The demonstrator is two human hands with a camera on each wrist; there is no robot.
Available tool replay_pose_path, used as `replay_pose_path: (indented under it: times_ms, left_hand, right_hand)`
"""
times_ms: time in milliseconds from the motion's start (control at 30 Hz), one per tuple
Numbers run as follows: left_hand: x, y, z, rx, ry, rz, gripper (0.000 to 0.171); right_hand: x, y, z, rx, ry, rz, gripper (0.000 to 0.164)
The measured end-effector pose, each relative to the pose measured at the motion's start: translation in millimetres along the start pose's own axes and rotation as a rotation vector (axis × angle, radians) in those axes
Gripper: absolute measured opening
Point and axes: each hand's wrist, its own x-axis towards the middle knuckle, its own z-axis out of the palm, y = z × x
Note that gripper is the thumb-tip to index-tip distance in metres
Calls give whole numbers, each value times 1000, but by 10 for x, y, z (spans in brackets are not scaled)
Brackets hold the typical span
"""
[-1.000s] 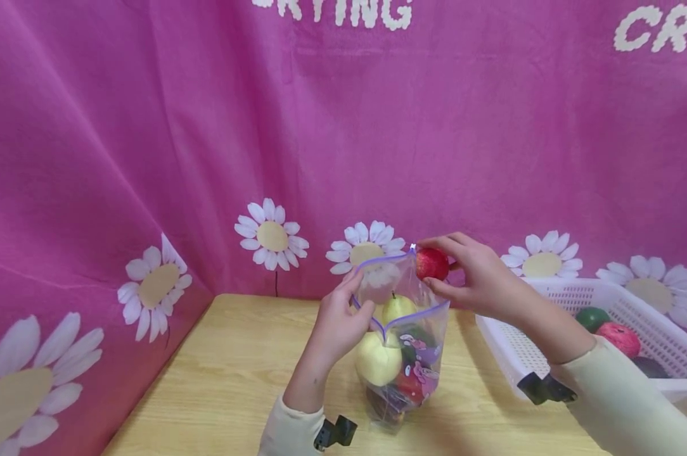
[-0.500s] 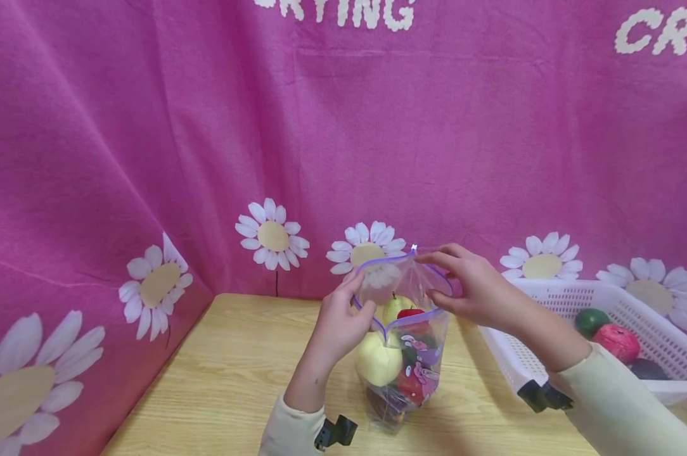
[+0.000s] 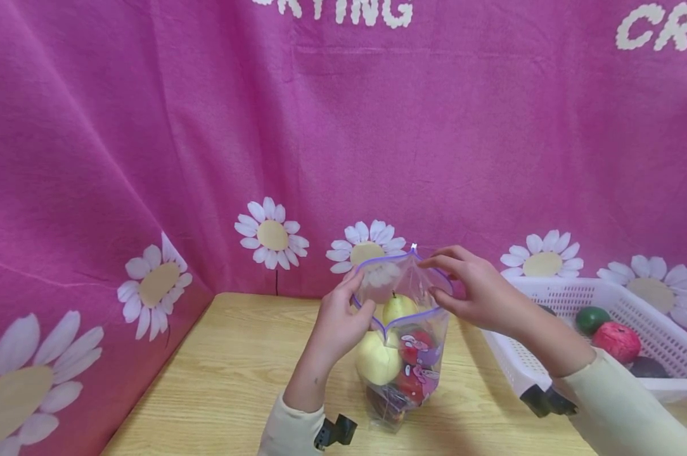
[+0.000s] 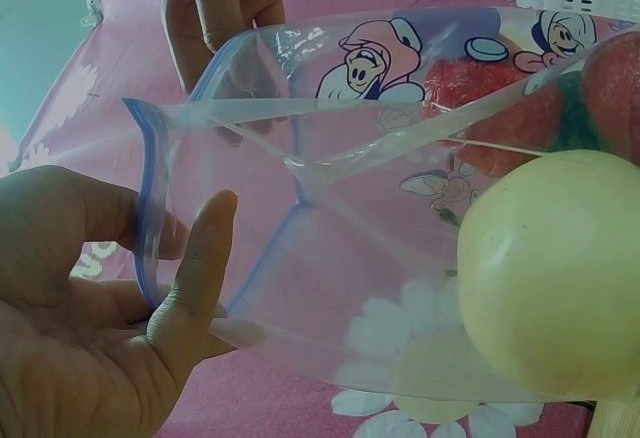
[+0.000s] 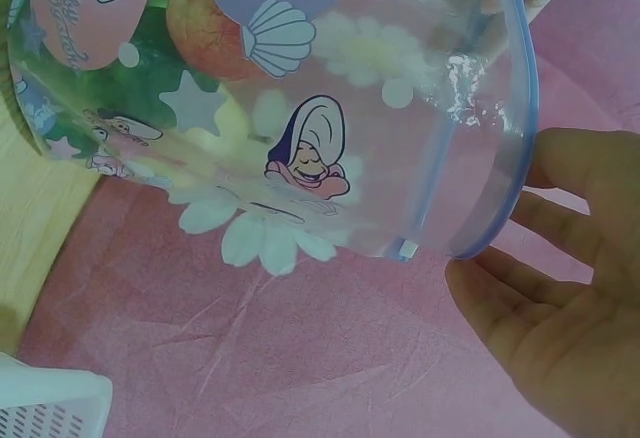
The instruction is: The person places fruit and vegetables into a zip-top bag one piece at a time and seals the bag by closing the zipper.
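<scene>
A clear zip bag (image 3: 443,332) with a blue-purple zip rim and cartoon prints stands on the table, its mouth spread wide. Pinched by my left hand (image 3: 343,320), the rim's left side is held up between thumb and fingers. My right hand (image 3: 475,291) is at the right side of the mouth, fingertips right at the rim, thumb and fingers apart with no fruit between them. Through the plastic show a yellow-green pear (image 3: 399,308), a large pale yellow round fruit (image 4: 550,278), red fruits (image 4: 490,118) and something dark at the bottom.
To the right, a white perforated basket (image 3: 503,351) holds a green fruit (image 3: 592,320), a pinkish-red fruit (image 3: 617,342) and dark pieces. A pink cloth (image 3: 343,126) with daisies hangs behind the wooden table (image 3: 235,367).
My right hand has let go of a red fruit, which dropped into the bag and settled behind its printed front. The left hand stays at the rim.
</scene>
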Motion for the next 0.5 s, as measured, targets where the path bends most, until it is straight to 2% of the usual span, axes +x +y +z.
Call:
replay_pose_path:
  times_ms: [267, 367, 500]
  left_hand:
    - [-6, -25, -24, -15, -2, -9, 58]
    - [-1, -32, -33, -10, -4, -5, 58]
    - [7, -29, -51, 0, -3, -10, 58]
  right_hand:
    - [-59, 107, -88, 37, 69, 9, 33]
    - [-131, 248, -187, 14, 92, 31, 31]
    - [-323, 571, -284, -68, 119, 76, 30]
